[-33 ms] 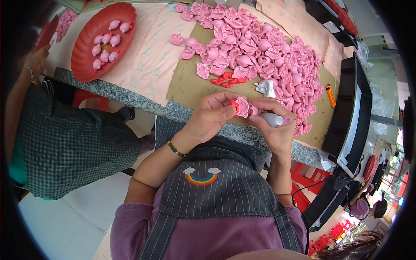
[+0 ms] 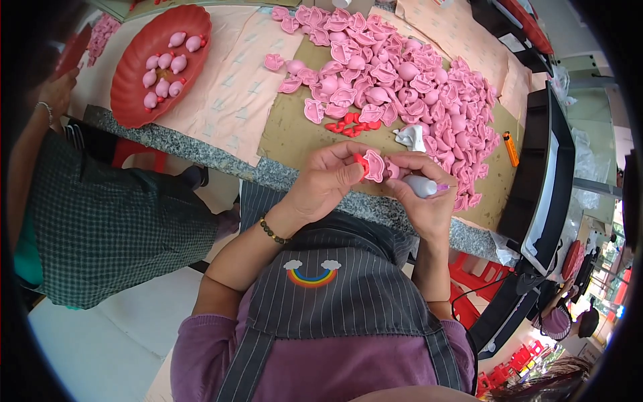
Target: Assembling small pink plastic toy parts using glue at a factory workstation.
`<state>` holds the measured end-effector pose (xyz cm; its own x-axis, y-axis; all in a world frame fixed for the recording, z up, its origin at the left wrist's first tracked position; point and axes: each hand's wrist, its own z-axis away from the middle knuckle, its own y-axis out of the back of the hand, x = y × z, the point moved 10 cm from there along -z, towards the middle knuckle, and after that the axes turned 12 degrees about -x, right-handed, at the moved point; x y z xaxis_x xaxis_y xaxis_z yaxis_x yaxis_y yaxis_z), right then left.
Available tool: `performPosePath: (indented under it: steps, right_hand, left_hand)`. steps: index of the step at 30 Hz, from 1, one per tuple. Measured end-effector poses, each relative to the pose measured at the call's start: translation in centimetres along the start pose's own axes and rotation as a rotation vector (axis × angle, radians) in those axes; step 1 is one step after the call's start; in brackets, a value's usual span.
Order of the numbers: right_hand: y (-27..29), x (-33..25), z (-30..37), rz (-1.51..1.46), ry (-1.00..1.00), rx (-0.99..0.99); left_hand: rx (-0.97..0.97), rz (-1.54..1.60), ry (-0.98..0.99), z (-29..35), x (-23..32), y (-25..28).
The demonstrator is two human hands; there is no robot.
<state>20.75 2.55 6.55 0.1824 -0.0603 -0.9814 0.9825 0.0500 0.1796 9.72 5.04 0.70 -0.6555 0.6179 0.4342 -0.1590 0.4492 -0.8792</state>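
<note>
Just above the near edge of the table [image 2: 274, 173], grips a red piece [image 2: 362, 165] between thumb and fingers of the left hand [image 2: 321, 182], with a pink shell [image 2: 375, 166] right beside, hollow side showing. On the other side of the shell, closes thumb and fingers of the right hand [image 2: 425, 208] around a small pink bit [image 2: 391, 169], mostly hidden; cannot tell if joined to the shell. In the same palm, cradles a pale bottle [image 2: 420, 185], purple tip toward the right.

Beyond both hands, has a brown mat [image 2: 288, 137] under a broad heap [image 2: 375, 67] of similar shells. Just below the heap, has some red bits [image 2: 353, 118] and, nearer the right hand, a white wad [image 2: 412, 137]. Right of the heap, has an orange tool [image 2: 511, 149], then a black box [image 2: 536, 127]. Farther left, beside a pale pink cloth [image 2: 228, 87], has a red tray [image 2: 127, 100] with pink balls [image 2: 179, 63]. At the far left, has a co-worker's hand [image 2: 60, 92]; cannot make out the grip there.
</note>
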Motion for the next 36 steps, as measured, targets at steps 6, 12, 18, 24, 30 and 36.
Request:
performPosePath:
  steps: [6,12,18,24,30,36]
  right_hand:
    - [0.9,-1.9,0.7,0.024,0.156,0.139]
    - [-0.8,-4.2,0.7,0.187,0.279,0.075]
    - [-1.2,-5.0,0.9,0.315,0.337,0.114]
    - [-1.5,-5.3,1.0,0.411,0.388,0.119]
    - [-1.6,-5.0,1.2,0.406,0.39,0.12]
    - [-1.8,-5.0,1.2,0.418,0.383,0.131]
  left_hand:
    - [0.101,-0.07,0.028,-0.3,0.4,0.0]
    - [0.089,-0.189,0.019,-0.2,0.5,0.5]
    - [0.094,-0.212,0.065,-0.2,0.3,0.2]
    - [0.097,-0.273,0.063,-0.2,0.5,-0.1]
    - [0.1,-0.299,0.076,-0.1,0.7,-0.5]
    - [0.086,-0.367,0.036,-0.2,1.3,-0.7]
